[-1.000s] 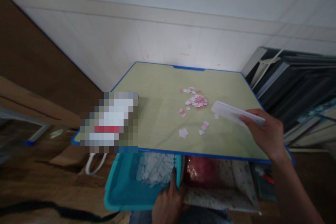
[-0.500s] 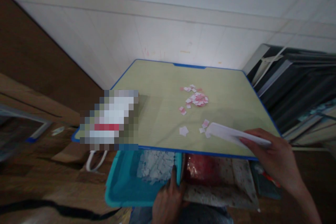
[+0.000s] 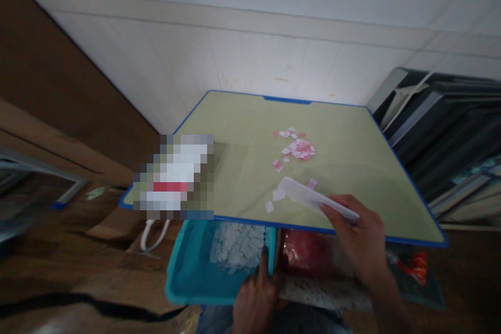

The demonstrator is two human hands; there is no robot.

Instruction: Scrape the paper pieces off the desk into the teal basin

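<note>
My right hand (image 3: 362, 232) is closed round one end of a flat white strip (image 3: 307, 195), perhaps folded paper or plastic. The strip's far end rests close to the tabletop among a few small white and pink paper squares (image 3: 270, 206). Farther back on the pale green folding table (image 3: 242, 167) lies a loose pile of pink and white paper squares (image 3: 300, 148). Below the table's front edge, my left hand (image 3: 256, 295) grips the right rim of a teal tray (image 3: 195, 284), index finger stretched along it. Many white paper pieces (image 3: 238, 245) lie in the tray.
A blurred-out white object (image 3: 178, 172) stands on the table's left, a white loop (image 3: 154, 240) hanging below it. Right of the tray are a red shiny package (image 3: 305, 250) and a stained board (image 3: 321, 292). Dark flat panels (image 3: 462, 120) lean at right; a white wall rises behind.
My right hand has moved left with the white strip, and loose squares near its tip have shifted left toward the front edge. My left hand stays on the tray rim.
</note>
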